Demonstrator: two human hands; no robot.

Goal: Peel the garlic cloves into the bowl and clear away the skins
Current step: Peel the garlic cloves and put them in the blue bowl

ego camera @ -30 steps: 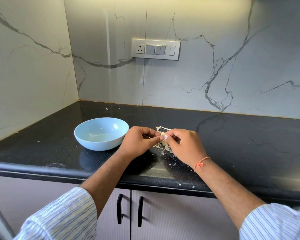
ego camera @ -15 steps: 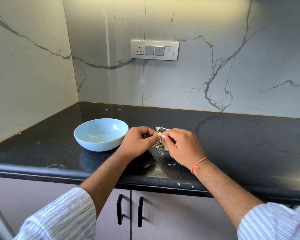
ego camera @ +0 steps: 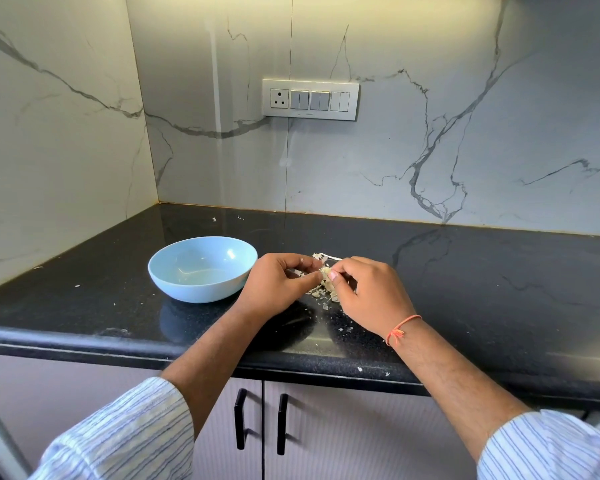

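Both hands meet over the black countertop (ego camera: pixel 465 289), just right of the light blue bowl (ego camera: pixel 201 268); the left hand (ego camera: pixel 278 289) and right hand (ego camera: pixel 368 292) each pinch the same garlic clove (ego camera: pixel 325 271) between curled fingertips; a small heap of skins (ego camera: pixel 321 292) lies on the counter right beneath them, loose flakes scattered nearby; an orange thread (ego camera: pixel 400 329) circles the right wrist.
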